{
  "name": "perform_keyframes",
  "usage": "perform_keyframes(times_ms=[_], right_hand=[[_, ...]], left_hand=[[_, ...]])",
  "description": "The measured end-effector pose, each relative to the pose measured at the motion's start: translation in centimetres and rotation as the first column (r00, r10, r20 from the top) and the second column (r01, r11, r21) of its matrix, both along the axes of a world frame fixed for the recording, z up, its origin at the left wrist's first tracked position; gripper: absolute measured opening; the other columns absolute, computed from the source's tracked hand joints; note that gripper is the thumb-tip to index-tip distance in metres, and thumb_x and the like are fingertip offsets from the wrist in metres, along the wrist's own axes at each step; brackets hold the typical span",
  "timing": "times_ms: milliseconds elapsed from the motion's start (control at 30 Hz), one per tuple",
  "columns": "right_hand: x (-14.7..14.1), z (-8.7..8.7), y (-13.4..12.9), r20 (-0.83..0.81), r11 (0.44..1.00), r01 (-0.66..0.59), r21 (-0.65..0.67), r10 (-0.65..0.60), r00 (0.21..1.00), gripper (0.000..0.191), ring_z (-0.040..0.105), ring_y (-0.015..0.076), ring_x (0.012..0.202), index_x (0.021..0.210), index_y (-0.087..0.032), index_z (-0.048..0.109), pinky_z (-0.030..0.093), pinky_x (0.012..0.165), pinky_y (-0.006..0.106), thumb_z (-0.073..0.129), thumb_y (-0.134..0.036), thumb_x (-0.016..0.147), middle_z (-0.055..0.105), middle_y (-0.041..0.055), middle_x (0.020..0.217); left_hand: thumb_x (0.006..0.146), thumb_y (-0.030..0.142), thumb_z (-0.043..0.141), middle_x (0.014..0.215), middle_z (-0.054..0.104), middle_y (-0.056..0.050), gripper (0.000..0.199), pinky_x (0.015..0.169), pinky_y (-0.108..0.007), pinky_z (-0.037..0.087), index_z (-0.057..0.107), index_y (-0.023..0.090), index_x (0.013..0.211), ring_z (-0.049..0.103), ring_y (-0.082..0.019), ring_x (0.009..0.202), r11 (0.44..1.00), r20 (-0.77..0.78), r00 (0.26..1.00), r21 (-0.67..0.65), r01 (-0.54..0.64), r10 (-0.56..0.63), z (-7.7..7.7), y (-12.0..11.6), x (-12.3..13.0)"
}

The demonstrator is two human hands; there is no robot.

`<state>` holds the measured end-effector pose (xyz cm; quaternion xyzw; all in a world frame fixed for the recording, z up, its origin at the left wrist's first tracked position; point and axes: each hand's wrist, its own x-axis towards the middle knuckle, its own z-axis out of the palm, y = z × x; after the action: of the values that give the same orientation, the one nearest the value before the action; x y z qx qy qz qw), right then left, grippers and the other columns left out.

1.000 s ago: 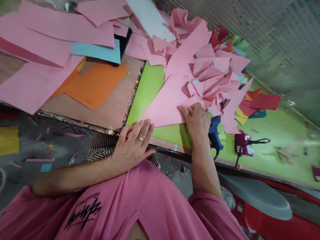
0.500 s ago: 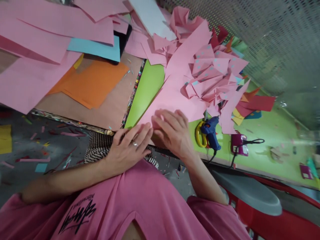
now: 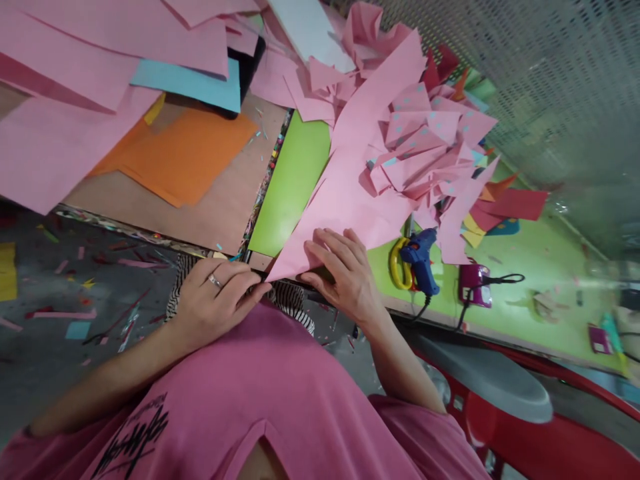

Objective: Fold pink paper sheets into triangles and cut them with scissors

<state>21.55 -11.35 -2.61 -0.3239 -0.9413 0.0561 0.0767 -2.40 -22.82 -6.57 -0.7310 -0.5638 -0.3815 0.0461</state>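
A large pink paper sheet (image 3: 350, 193) stretches across the green tabletop, its pointed corner reaching past the front edge. That corner meets the curled fingers and thumb of my left hand (image 3: 217, 293), which wears a ring and pinches the tip. Flat on the same sheet, near the table edge, rests my right hand (image 3: 347, 277), fingers stretched out and the thumb lower at the edge. Just right of it lies a blue glue gun (image 3: 423, 260) beside a yellow ring-shaped thing (image 3: 399, 263), perhaps a tape roll or handle.
Crumpled pink pieces with blue dots (image 3: 425, 140) are heaped behind the sheet. Orange paper (image 3: 185, 157) and a light blue strip (image 3: 193, 80) lie on the brown board at left. A purple box with a cord (image 3: 475, 285) sits at right. A grey-topped red stool (image 3: 490, 380) stands below.
My left hand has moved left and down, its fingers curling at the sheet's corner, which now shows. My right hand stays on the paper, slightly lower. The view has shifted a little.
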Motion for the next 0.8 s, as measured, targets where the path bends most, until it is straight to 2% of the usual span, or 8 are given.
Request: perform_keyframes(times_ms=[133,233,333,467,533,633,700,800], right_hand=[[0.0,-0.2,-0.5,-0.003,1.0,0.0,0.019,0.0,1.0,0.046,0.062,0.0257,0.131,0.129,-0.025,0.068,0.034,0.124,0.053,0.061,-0.057,0.096,0.07,0.0083,0.137],[-0.4,0.2,-0.5,0.016,1.0,0.021,0.008,-0.021,1.0,0.04,0.065,0.0243,0.126,0.128,-0.029,0.069,0.032,0.125,0.055,0.063,-0.053,0.096,0.072,0.0054,0.134],[-0.7,1.2,-0.3,-0.072,0.996,-0.024,0.08,0.03,0.997,0.034,0.067,0.0228,0.123,0.13,-0.031,0.068,0.031,0.126,0.055,0.063,-0.043,0.099,0.074,0.0044,0.13],[-1.0,3.4,0.5,-0.346,0.982,-0.023,0.186,0.087,0.934,0.028,0.071,0.0204,0.108,0.122,-0.036,0.072,0.038,0.121,0.055,0.05,-0.031,0.104,0.077,0.0012,0.117],[-1.3,4.6,1.2,-0.535,0.974,0.012,0.227,0.114,0.837,0.026,0.072,0.02,0.102,0.12,-0.038,0.072,0.046,0.114,0.054,0.053,-0.032,0.103,0.077,-0.0002,0.111],[-1.9,6.0,2.5,-0.775,0.943,-0.005,0.333,0.277,0.568,0.024,0.072,0.0187,0.098,0.122,-0.04,0.069,0.056,0.1,0.045,0.06,-0.035,0.101,0.076,-0.0021,0.106],[-1.9,6.8,3.3,-0.84,0.936,-0.035,0.351,0.332,0.43,0.022,0.072,0.018,0.096,0.121,-0.04,0.07,0.058,0.094,0.041,0.06,-0.038,0.101,0.076,-0.0027,0.104],[-1.1,7.8,3.7,-0.896,0.972,-0.013,0.237,0.223,0.384,0.02,0.071,0.0187,0.099,0.117,-0.038,0.071,0.058,0.093,0.041,0.061,-0.043,0.1,0.076,-0.002,0.104]], left_hand=[[0.09,0.032,0.074,0.107,0.079,-0.004,0.036,0.088,-0.037,0.049,0.065,0.024,0.124,0.07,-0.022,0.091,1.0,-0.125,0.992,-0.022,0.009,-0.012,0.2,0.4,-0.2],[0.091,0.028,0.073,0.106,0.08,0.001,0.025,0.086,-0.037,0.049,0.07,0.028,0.117,0.07,-0.021,0.091,0.998,-0.135,0.989,-0.007,0.061,-0.061,1.0,1.2,-0.1],[0.092,0.024,0.072,0.101,0.08,0.003,0.021,0.088,-0.035,0.051,0.071,0.03,0.112,0.071,-0.019,0.095,0.992,-0.081,0.992,0.067,0.104,-0.098,2.9,2.7,0.4],[0.094,0.027,0.069,0.111,0.08,0.0,0.023,0.101,-0.035,0.052,0.071,0.027,0.118,0.07,-0.019,0.109,0.944,0.02,0.962,0.199,0.263,-0.273,6.4,6.3,0.8],[0.1,0.034,0.061,0.12,0.078,-0.004,0.028,0.106,-0.037,0.05,0.069,0.024,0.124,0.067,-0.02,0.119,0.927,0.024,0.937,0.156,0.342,-0.349,8.3,8.7,0.6],[0.104,0.04,0.05,0.123,0.077,-0.004,0.033,0.111,-0.037,0.045,0.072,0.023,0.122,0.063,-0.019,0.127,0.885,-0.002,0.886,0.044,0.463,-0.463,11.2,12.0,-0.1],[0.107,0.039,0.043,0.118,0.079,-0.002,0.036,0.108,-0.035,0.045,0.075,0.025,0.114,0.066,-0.018,0.119,0.873,-0.009,0.873,-0.017,0.487,-0.487,13.1,13.2,-0.6],[0.108,0.039,0.037,0.108,0.08,-0.004,0.043,0.1,-0.035,0.047,0.077,0.023,0.111,0.068,-0.02,0.106,0.908,-0.135,0.898,-0.093,0.408,-0.418,15.7,13.5,-0.9]])
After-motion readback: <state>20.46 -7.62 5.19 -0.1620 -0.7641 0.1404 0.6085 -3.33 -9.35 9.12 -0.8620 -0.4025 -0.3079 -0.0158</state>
